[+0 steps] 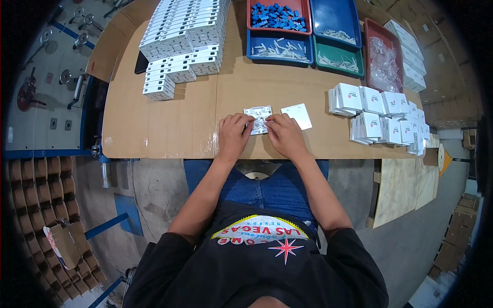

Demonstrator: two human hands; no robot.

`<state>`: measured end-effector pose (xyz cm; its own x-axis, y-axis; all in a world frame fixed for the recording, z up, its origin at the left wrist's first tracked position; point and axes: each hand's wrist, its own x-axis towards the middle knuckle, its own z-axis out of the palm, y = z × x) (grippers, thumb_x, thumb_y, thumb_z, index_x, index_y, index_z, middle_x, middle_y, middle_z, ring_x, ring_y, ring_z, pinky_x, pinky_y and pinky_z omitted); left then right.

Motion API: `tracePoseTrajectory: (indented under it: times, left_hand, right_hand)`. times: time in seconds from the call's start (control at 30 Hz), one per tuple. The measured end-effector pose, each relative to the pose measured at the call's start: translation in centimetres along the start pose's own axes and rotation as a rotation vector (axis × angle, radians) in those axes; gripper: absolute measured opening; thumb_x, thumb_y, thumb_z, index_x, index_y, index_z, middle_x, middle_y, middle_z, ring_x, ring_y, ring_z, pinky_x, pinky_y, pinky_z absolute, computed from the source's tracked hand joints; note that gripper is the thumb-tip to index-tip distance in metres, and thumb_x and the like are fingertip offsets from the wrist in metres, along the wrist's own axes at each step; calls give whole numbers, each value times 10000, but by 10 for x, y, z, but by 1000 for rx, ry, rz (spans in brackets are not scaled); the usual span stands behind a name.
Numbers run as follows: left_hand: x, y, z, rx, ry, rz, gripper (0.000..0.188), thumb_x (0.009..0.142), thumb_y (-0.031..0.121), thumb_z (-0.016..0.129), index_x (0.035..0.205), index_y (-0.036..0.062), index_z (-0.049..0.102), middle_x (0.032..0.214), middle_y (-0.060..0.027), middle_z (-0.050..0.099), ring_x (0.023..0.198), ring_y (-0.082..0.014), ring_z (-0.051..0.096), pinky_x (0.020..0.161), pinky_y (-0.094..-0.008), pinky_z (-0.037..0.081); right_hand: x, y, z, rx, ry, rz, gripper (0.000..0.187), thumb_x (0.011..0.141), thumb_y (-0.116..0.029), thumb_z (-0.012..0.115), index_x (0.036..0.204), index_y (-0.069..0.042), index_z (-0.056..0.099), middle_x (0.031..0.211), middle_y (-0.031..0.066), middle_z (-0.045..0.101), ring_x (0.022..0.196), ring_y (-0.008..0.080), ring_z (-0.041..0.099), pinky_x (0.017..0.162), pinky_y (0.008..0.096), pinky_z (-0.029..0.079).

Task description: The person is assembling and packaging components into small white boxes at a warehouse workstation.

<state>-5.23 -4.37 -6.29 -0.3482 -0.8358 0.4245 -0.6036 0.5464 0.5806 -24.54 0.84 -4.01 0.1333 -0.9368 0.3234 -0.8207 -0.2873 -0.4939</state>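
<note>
A white square plastic housing [263, 111] with small fittings inside lies on the cardboard-covered table before me. My left hand [235, 134] is closed, with thumb and forefinger pinched at the housing's left side. From the other side, the bent fingers of my right hand [287, 134] close at its right part. The fingertips nearly meet over its middle, where something small and pale shows that I cannot make out. Just beyond the right hand a plain white square plate [298, 117] lies flat on the table.
White boxed pieces [179, 31] are stacked at the back left; smaller white boxes [370, 123] stand at the right. Along the back are a red tray [249, 23] of blue parts, blue [249, 56] and green [360, 74] trays of pale pieces, and a red tray [367, 38] of clear bags.
</note>
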Motion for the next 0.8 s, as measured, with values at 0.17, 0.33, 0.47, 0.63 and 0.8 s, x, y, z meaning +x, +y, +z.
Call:
tracePoseTrajectory:
  times: [0.17, 0.33, 0.47, 0.63, 0.8]
  left_hand:
    - [-1, 1, -1, 28, -32, 22, 129, 875, 164, 756, 1000, 137, 740, 998, -17, 702, 908, -246, 624, 831, -393, 442]
    - [-1, 2, -13, 11, -57, 65, 265, 823, 278, 816, 1038, 138, 749, 1040, -16, 720, 982, -239, 630, 900, -389, 430]
    - [5, -9, -25, -18, -202, 119, 368, 773, 348, 847, 1062, 141, 752, 1096, -12, 726, 1033, -229, 627, 970, -391, 416]
    - [6, -28, -33, -28, -295, 332, 388, 775, 359, 842, 1084, 143, 750, 1132, -8, 720, 1040, -233, 626, 992, -398, 427]
    - [6, -38, -32, -49, -353, 485, 329, 841, 316, 797, 1110, 136, 745, 1135, -20, 704, 1045, -235, 624, 959, -386, 481]
  right_hand:
    - [0, 13, -4, -34, -79, -102, 123, 852, -107, 705, 957, -44, 721, 1070, 20, 691, 992, 223, 624, 815, 382, 466]
    - [4, 27, 0, -33, -71, -269, 127, 827, -127, 733, 925, -51, 707, 1045, 39, 689, 948, 224, 632, 808, 386, 461]
    - [7, 32, -7, -42, -123, -444, 177, 816, -199, 778, 902, -68, 696, 1007, 37, 679, 884, 218, 632, 804, 378, 453]
    - [6, 43, -10, -54, -97, -606, 252, 836, -295, 805, 905, -76, 702, 989, 29, 676, 868, 188, 629, 794, 367, 450]
    - [7, 43, -13, -94, -97, -702, 254, 881, -324, 782, 892, -81, 713, 998, 25, 690, 861, 167, 632, 768, 356, 452]
